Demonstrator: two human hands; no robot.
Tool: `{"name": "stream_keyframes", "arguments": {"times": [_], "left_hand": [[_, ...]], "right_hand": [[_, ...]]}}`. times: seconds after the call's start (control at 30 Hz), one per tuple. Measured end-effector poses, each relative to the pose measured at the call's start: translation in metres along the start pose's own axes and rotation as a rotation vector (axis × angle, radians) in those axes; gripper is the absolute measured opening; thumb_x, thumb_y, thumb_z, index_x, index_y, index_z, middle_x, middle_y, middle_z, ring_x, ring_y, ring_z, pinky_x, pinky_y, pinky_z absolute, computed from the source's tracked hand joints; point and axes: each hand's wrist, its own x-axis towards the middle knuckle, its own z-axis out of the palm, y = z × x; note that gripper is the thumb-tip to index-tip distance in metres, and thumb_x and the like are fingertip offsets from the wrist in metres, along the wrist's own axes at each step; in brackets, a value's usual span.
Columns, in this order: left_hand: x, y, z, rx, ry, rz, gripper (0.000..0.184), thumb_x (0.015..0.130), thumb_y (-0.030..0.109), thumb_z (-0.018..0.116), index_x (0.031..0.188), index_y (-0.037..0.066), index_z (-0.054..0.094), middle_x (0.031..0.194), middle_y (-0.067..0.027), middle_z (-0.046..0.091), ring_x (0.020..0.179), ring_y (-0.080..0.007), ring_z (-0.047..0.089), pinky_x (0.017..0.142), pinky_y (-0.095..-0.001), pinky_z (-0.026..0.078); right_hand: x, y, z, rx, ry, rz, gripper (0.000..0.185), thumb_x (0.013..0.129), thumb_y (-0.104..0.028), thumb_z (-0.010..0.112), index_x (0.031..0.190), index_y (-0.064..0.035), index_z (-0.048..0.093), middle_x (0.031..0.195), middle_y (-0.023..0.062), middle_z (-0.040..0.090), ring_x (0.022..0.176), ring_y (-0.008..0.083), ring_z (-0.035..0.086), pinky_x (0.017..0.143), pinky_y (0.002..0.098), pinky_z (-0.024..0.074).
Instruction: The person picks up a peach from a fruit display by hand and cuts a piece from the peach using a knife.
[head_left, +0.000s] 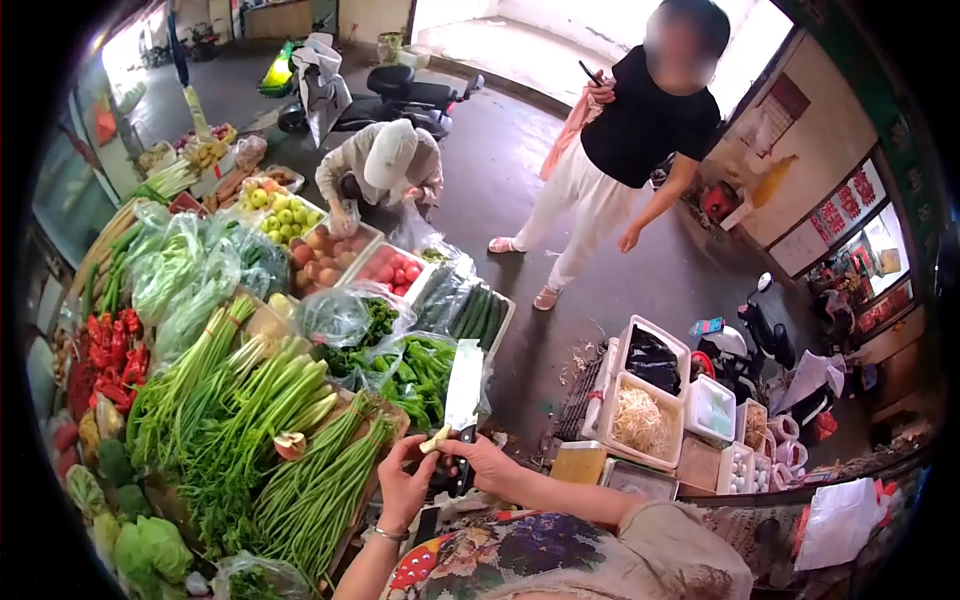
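Observation:
My left hand (403,487), with a bracelet at the wrist, pinches a small pale yellowish piece of vegetable (434,440), perhaps ginger. My right hand (484,464) is closed around the black handle of a cleaver (463,385), its broad blade pointing up and away from me. The fingertips of both hands meet near the pale piece. Green peppers (420,372) in a plastic bag lie just beyond the blade. Left of my hands are long beans (325,475) and bunches of celery (265,390), with a cut reddish-white piece (290,446) on top.
Crates of tomatoes (392,270), peaches (325,255) and cucumbers (478,312) stand farther out. A person in a cap (390,155) crouches beside them. Another person (640,120) stands holding a phone. Bean sprouts (640,420) and eggs (740,468) sit in boxes at right.

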Motion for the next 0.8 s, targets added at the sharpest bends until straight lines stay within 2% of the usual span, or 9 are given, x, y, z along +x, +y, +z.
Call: {"name": "stream_keyframes", "arguments": {"times": [0.13, 0.2, 0.23, 0.33, 0.5, 0.57, 0.67, 0.73, 0.8], "left_hand": [[-0.005, -0.015, -0.011, 0.014, 0.017, 0.016, 0.028, 0.085, 0.007, 0.072, 0.11, -0.002, 0.063, 0.093, -0.007, 0.071, 0.084, -0.0119, 0.066, 0.077, -0.0269, 0.052], [-0.005, -0.014, -0.015, -0.132, -0.011, -0.053, 0.026, 0.087, 0.006, 0.071, 0.11, -0.002, 0.063, 0.094, -0.0067, 0.071, 0.085, -0.0119, 0.066, 0.078, -0.0262, 0.052], [-0.007, -0.009, -0.016, -0.227, -0.008, -0.131, 0.024, 0.088, 0.004, 0.07, 0.11, -0.001, 0.063, 0.096, -0.0061, 0.07, 0.087, -0.0116, 0.066, 0.079, -0.0252, 0.051], [-0.005, -0.01, -0.021, -0.361, 0.007, -0.161, 0.022, 0.088, 0.002, 0.069, 0.109, -0.001, 0.063, 0.098, -0.0058, 0.07, 0.088, -0.011, 0.066, 0.079, -0.0244, 0.051], [0.01, -0.021, -0.021, -0.391, 0.005, -0.196, 0.019, 0.088, 0.001, 0.069, 0.106, 0.0, 0.063, 0.098, -0.0038, 0.069, 0.087, -0.0096, 0.064, 0.079, -0.0239, 0.051], [0.02, -0.035, -0.023, -0.289, 0.059, -0.158, 0.017, 0.088, 0.002, 0.068, 0.103, 0.001, 0.063, 0.094, -0.0018, 0.067, 0.084, -0.0092, 0.063, 0.078, -0.0235, 0.05], [0.053, -0.041, -0.042, 0.028, 0.26, -0.055, 0.019, 0.086, 0.008, 0.069, 0.102, 0.001, 0.061, 0.088, -0.0024, 0.064, 0.082, -0.0112, 0.06, 0.075, -0.0264, 0.049], [0.085, -0.063, -0.067, 0.173, 0.432, 0.06, 0.021, 0.086, 0.011, 0.068, 0.103, 0.002, 0.061, 0.087, -0.0054, 0.064, 0.081, -0.0153, 0.061, 0.075, -0.0294, 0.049], [0.119, -0.061, -0.096, 0.343, 0.558, 0.145, 0.022, 0.087, 0.013, 0.067, 0.104, 0.0, 0.06, 0.091, -0.0103, 0.063, 0.084, -0.0222, 0.061, 0.079, -0.0329, 0.048]], "right_hand": [[-0.006, 0.003, 0.012, 0.059, -0.005, 0.05, 0.009, 0.092, -0.013, 0.067, 0.099, -0.0067, 0.065, 0.079, -0.0007, 0.062, 0.064, 0.0096, 0.055, 0.058, 0.0251, 0.0454], [-0.007, 0.004, 0.015, 0.119, -0.021, 0.047, 0.01, 0.092, -0.013, 0.067, 0.099, -0.0069, 0.065, 0.079, -0.0005, 0.062, 0.065, 0.0096, 0.055, 0.059, 0.0263, 0.0463], [-0.003, 0.008, 0.012, 0.103, -0.013, 0.068, 0.01, 0.092, -0.014, 0.067, 0.098, -0.007, 0.065, 0.079, -0.0002, 0.062, 0.066, 0.0097, 0.055, 0.059, 0.0269, 0.0467], [0.008, 0.019, 0.004, 0.038, -0.052, 0.054, 0.01, 0.092, -0.014, 0.068, 0.097, -0.0068, 0.065, 0.078, -0.0002, 0.061, 0.065, 0.01, 0.056, 0.059, 0.0269, 0.047], [0.018, 0.014, 0.0, -0.029, -0.053, 0.048, 0.015, 0.091, -0.015, 0.069, 0.101, -0.0055, 0.064, 0.079, 0.0003, 0.061, 0.065, 0.0104, 0.055, 0.059, 0.0277, 0.0473], [0.023, 0.005, -0.001, -0.049, -0.034, 0.085, 0.018, 0.092, -0.016, 0.069, 0.104, -0.0045, 0.063, 0.081, 0.002, 0.061, 0.064, 0.0108, 0.054, 0.057, 0.0281, 0.0468], [0.042, -0.013, -0.015, -0.016, 0.029, 0.257, 0.022, 0.091, -0.016, 0.069, 0.107, -0.0027, 0.061, 0.083, 0.0044, 0.06, 0.061, 0.0114, 0.052, 0.053, 0.0275, 0.0448], [0.057, -0.024, -0.025, -0.049, 0.091, 0.305, 0.021, 0.091, -0.015, 0.068, 0.106, -0.0035, 0.06, 0.078, 0.003, 0.058, 0.059, 0.011, 0.051, 0.052, 0.027, 0.0427], [0.071, -0.036, -0.035, -0.109, 0.112, 0.325, 0.023, 0.09, -0.02, 0.069, 0.103, -0.0057, 0.058, 0.076, 0.001, 0.055, 0.061, 0.0122, 0.049, 0.053, 0.0289, 0.0423]]}}
